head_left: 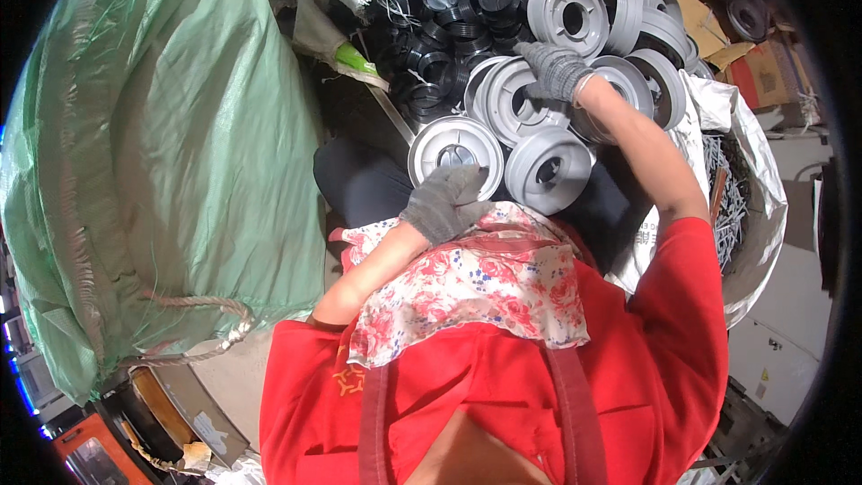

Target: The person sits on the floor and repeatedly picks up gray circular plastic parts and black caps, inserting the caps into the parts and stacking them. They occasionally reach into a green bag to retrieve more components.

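Note:
In a grey knit glove, my left hand [446, 204] is closed on the near edge of a round grey plastic fitting [421, 158] in front of my lap. A slotted grey disc [457, 155] shows in the fitting's middle. My right hand [554, 73], gloved alike, reaches forward over another grey ring-shaped fitting [505, 106]. Its fingers point left toward the black caps, stretched and slightly apart, with nothing visible between them. One more grey fitting [548, 171] lies to the right of the one my left hand grips.
Black threaded caps [467, 13] are heaped ahead, with more grey fittings [664, 31] at their right. A large green woven sack [197, 144] fills the left side. At the right, a white sack [768, 207] holds many screw-like pieces [725, 198]. A cardboard box [768, 76] stands behind.

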{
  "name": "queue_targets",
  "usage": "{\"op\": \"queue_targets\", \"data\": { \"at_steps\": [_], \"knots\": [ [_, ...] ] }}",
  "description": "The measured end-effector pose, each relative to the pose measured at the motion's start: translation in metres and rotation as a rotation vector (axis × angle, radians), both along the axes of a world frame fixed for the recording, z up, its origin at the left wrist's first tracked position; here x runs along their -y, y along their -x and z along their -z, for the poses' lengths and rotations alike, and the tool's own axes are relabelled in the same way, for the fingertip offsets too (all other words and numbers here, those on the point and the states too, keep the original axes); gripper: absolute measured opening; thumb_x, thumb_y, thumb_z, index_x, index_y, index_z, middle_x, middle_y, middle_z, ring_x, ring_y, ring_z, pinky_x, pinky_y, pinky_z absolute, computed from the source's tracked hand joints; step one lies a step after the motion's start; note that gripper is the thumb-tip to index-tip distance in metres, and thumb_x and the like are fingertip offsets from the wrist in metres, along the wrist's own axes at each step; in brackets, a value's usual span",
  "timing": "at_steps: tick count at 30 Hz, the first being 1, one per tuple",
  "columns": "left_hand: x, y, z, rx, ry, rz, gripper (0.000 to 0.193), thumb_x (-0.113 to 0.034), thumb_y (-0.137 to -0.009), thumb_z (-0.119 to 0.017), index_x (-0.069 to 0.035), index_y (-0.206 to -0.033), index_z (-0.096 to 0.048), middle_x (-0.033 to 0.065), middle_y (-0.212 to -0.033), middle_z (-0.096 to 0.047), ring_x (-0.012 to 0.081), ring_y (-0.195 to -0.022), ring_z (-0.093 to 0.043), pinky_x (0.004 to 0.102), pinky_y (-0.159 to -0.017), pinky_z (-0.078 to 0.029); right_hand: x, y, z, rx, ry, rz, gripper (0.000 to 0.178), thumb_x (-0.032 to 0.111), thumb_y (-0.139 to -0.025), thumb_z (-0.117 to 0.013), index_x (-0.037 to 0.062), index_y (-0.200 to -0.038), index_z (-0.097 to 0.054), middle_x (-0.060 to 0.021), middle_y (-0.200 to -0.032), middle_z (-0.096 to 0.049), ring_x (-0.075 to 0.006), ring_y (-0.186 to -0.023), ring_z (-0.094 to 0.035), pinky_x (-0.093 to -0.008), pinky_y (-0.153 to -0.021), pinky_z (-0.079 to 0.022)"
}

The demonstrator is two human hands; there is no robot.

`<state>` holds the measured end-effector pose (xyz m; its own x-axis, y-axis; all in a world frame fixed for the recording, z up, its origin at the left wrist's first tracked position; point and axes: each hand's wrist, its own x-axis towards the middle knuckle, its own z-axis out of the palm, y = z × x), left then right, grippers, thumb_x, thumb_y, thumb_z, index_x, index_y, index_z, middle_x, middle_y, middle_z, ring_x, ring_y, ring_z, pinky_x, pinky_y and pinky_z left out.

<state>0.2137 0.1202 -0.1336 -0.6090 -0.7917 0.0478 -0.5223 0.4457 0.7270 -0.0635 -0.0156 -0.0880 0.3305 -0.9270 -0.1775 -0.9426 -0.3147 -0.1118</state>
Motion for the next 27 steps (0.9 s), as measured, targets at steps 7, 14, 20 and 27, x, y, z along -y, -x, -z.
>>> {"op": "queue_targets", "data": {
  "at_steps": [7,14,20,27],
  "knots": [
    [0.036,0.018,-0.093,0.161,0.818,0.225,0.056,-0.025,-0.076,-0.060,-0.020,-0.130,-0.047,0.0110,-0.131,-0.046,0.0339,-0.126,-0.037,0.0476,-0.104,-0.029,0.003,-0.032,-0.098,0.085,-0.095,-0.190,0.062,0.033,-0.058,-0.073,0.0008,-0.108,-0.058,-0.0206,-0.088,-0.065,-0.0363,-0.087,-0.063,-0.0412,-0.076,-0.050],
    [0.053,-0.012,-0.092,-0.334,-0.073,-0.392,0.061,-0.021,-0.066,-0.077,-0.004,-0.119,-0.052,0.0115,-0.103,-0.061,0.0224,-0.093,-0.061,0.0361,-0.084,-0.048,0.041,-0.060,-0.007,0.502,0.050,0.001,0.032,0.028,-0.080,-0.065,0.0068,-0.103,-0.062,-0.0087,-0.096,-0.063,-0.0219,-0.090,-0.059,-0.0346,-0.081,-0.048],
    [0.059,-0.040,-0.070,-0.984,-0.564,-0.803,0.046,-0.011,-0.077,-0.071,0.000,-0.118,-0.053,0.0099,-0.107,-0.061,0.0192,-0.094,-0.061,0.0329,-0.082,-0.051,0.023,-0.087,0.071,-0.153,0.374,-0.379,0.024,0.020,-0.078,-0.054,0.0118,-0.096,-0.066,-0.0134,-0.114,-0.056,-0.0258,-0.111,-0.049,-0.0343,-0.088,-0.040],
    [0.064,-0.029,-0.028,-1.473,-1.088,-0.668,0.036,-0.018,-0.087,-0.057,0.000,-0.118,-0.052,0.0154,-0.109,-0.061,0.0277,-0.096,-0.061,0.0427,-0.088,-0.050,-0.026,-0.098,0.001,1.025,0.309,-0.202,0.015,0.023,-0.078,-0.065,0.0097,-0.086,-0.066,-0.0144,-0.109,-0.058,-0.0277,-0.108,-0.052,-0.0381,-0.090,-0.044]
  ]
}}
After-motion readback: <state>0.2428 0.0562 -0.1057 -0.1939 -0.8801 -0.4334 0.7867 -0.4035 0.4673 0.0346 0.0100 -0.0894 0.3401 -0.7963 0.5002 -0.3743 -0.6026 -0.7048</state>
